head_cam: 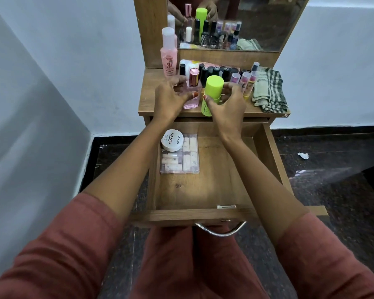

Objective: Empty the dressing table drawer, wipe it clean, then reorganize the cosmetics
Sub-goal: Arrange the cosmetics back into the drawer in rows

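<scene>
Perfume bottle (pixel 192 103) sits in left hand (pixel 171 100), green bottle (pixel 214 85) in right hand (pixel 227 104).

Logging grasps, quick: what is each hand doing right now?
The left hand grips the pink perfume bottle on the dressing table top.
The right hand grips the neon green bottle beside it.

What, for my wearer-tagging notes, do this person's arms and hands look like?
Both arms wear loose rust-red sleeves, the left sleeve and right sleeve, which end near the elbows and leave the forearms bare. The left hand and right hand show no rings, watch or bracelets. Orange-red polish shows on the left thumbnail and right thumbnail.
</scene>
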Demonstrator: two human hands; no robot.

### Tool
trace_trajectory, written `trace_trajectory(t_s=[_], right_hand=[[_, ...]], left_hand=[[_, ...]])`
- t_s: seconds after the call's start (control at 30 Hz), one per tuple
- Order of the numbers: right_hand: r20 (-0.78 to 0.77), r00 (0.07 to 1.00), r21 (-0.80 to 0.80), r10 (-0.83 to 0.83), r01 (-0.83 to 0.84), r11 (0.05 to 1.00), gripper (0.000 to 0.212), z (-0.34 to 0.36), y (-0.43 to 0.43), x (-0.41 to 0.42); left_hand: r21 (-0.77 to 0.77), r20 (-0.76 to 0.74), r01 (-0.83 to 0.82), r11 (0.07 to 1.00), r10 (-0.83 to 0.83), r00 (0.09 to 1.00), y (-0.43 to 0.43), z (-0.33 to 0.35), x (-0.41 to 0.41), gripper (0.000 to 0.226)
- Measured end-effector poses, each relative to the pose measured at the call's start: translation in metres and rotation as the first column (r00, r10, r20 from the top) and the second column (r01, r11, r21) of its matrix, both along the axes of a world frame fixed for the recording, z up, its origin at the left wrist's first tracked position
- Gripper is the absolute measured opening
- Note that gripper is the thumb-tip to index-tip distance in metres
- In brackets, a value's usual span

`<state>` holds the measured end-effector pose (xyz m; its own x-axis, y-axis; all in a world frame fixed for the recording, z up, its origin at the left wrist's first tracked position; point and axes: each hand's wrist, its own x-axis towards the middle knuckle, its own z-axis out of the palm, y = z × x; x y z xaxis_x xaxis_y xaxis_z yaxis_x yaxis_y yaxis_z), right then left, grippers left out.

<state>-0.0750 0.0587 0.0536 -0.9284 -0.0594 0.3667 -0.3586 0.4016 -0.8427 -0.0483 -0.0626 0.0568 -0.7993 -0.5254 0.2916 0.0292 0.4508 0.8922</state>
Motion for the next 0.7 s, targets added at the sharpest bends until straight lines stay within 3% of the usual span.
trace_trajectory(t_s=[0.27, 0.43, 0.7], right_hand=[[-0.018, 0.998, 0.024, 0.053, -0.052, 0.998, 0.043, -0.007, 0.036, 0.023], [0.029, 0.996, 0.077, 0.088, -0.090, 0.993, 0.047, -0.021, 0.066, 0.025], [0.151, 0.987, 0.377, 0.049, -0.103, 0.921, 0.051, -0.050, 0.106, -0.001]], left_hand=[[0.030, 0.008, 0.078, 0.997, -0.078, 0.997, 0.029, -0.014, 0.029, 0.039], [0.044, 0.096, 0.109, 0.993, -0.113, 0.989, 0.054, -0.032, 0.032, 0.041], [0.024, 0.231, 0.113, 0.993, -0.116, 0.966, 0.086, -0.074, 0.006, 0.036]])
